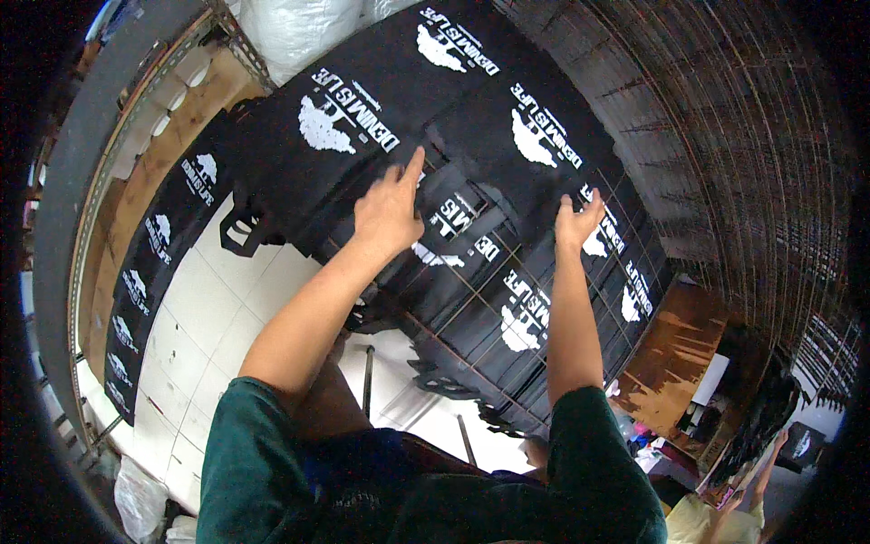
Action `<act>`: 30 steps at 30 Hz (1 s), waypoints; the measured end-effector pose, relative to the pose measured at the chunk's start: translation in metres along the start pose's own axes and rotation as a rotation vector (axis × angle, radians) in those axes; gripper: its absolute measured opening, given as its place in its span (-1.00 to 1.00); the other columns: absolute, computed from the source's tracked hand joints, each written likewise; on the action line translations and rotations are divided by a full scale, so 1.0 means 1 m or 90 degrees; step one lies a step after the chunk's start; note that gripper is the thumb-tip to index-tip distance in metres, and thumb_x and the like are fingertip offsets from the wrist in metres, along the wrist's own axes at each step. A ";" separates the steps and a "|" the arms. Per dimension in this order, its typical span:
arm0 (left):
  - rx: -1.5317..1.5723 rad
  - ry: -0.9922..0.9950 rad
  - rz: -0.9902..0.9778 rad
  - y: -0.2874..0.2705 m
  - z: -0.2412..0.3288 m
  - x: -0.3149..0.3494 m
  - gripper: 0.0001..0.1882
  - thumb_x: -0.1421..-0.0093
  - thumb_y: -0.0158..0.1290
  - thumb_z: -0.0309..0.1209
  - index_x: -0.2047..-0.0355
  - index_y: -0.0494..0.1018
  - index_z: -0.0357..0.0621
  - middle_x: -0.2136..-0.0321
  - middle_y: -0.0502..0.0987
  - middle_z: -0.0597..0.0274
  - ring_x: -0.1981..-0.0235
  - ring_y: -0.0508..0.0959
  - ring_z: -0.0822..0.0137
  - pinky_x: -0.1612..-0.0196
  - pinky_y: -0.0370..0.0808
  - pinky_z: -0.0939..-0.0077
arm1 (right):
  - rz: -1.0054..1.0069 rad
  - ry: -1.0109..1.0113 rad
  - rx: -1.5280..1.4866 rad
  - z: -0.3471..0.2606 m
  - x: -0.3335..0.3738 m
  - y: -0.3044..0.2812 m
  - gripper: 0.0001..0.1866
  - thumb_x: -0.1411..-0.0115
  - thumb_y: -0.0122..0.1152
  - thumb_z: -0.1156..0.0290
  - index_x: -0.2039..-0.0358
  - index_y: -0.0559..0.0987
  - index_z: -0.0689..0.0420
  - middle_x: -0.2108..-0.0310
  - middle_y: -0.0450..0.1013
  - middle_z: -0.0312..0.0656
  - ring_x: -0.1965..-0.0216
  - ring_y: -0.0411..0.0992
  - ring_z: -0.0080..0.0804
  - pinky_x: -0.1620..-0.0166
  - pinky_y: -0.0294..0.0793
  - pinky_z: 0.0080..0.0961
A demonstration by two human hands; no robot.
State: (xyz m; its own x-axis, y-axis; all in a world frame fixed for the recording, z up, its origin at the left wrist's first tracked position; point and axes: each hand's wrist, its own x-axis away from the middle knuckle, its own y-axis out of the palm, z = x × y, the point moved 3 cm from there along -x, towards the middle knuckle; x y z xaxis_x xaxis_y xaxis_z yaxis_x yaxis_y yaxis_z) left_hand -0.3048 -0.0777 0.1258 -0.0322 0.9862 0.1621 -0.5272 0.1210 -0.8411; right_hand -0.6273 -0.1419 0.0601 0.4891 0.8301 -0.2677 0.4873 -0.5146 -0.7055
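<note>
Left hand (388,210): open, fingers extended, palm flat on a black printed bag (362,127) at 12 o'clock of the hand. Right hand (577,222): open, fingers slightly curled, touching the edge of a second bag (535,136) at 11 o'clock of it. Neither hand grips anything. Both bags lie on a wire rack (507,272), overlapping further black bags below the hands. A row of bags (149,263) hangs at 9 o'clock, above the tiled floor (217,317). Another person (725,517) stands at 4 o'clock.
</note>
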 end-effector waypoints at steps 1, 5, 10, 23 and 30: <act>0.010 0.011 0.009 -0.012 0.004 0.003 -0.07 0.14 0.15 -0.46 -0.23 -0.07 0.18 0.05 0.34 -0.01 0.13 0.44 -0.06 0.11 0.43 0.15 | 0.021 -0.033 -0.034 0.006 0.007 -0.012 -0.33 0.05 0.22 0.45 -0.09 0.21 0.27 -0.08 0.10 0.05 -0.09 0.16 -0.11 -0.16 0.11 -0.34; 0.022 -0.020 0.052 -0.052 0.003 0.010 -0.09 0.11 0.15 -0.43 -0.24 -0.07 0.17 0.11 0.41 0.05 0.21 0.49 0.00 0.15 0.44 0.20 | -0.002 0.028 -0.165 0.006 0.054 -0.060 -0.34 0.01 0.22 0.47 -0.13 0.21 0.15 -0.01 0.15 -0.09 0.08 0.29 -0.29 0.06 0.34 -0.36; 0.125 -0.014 0.104 -0.085 0.001 0.028 -0.14 0.11 0.15 -0.45 -0.23 0.02 0.10 0.17 0.46 0.13 0.40 0.52 0.23 0.27 0.46 0.38 | 0.003 0.056 -0.191 0.061 0.121 -0.137 -0.33 -0.03 0.17 0.51 -0.17 0.16 0.13 -0.02 0.16 -0.12 0.14 0.32 -0.39 0.19 0.41 -0.48; 0.418 0.010 -0.059 -0.065 -0.009 0.177 -0.15 0.11 0.20 -0.41 -0.21 0.04 -0.03 0.17 0.45 0.00 0.40 0.51 0.27 0.37 0.46 0.43 | 0.016 0.207 -0.154 0.121 0.248 -0.261 -0.35 -0.03 0.09 0.61 -0.17 0.18 0.07 0.04 0.25 -0.10 0.26 0.38 -0.47 0.31 0.41 -0.61; 0.399 0.065 -0.133 -0.058 0.015 0.228 -0.21 0.09 0.20 -0.44 -0.17 0.10 -0.04 0.15 0.40 0.10 0.33 0.46 0.30 0.38 0.47 0.45 | -0.057 0.199 -0.248 0.067 0.268 -0.251 -0.37 -0.06 0.11 0.59 -0.17 0.17 0.07 0.09 0.29 -0.17 0.47 0.33 -0.61 0.55 0.30 -0.70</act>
State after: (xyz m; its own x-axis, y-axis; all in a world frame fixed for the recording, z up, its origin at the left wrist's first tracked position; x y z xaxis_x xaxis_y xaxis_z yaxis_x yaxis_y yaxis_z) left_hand -0.2940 0.1389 0.2196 0.1887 0.9585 0.2135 -0.9083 0.2531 -0.3332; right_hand -0.6666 0.2243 0.1218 0.5968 0.8016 0.0338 0.7417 -0.5352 -0.4042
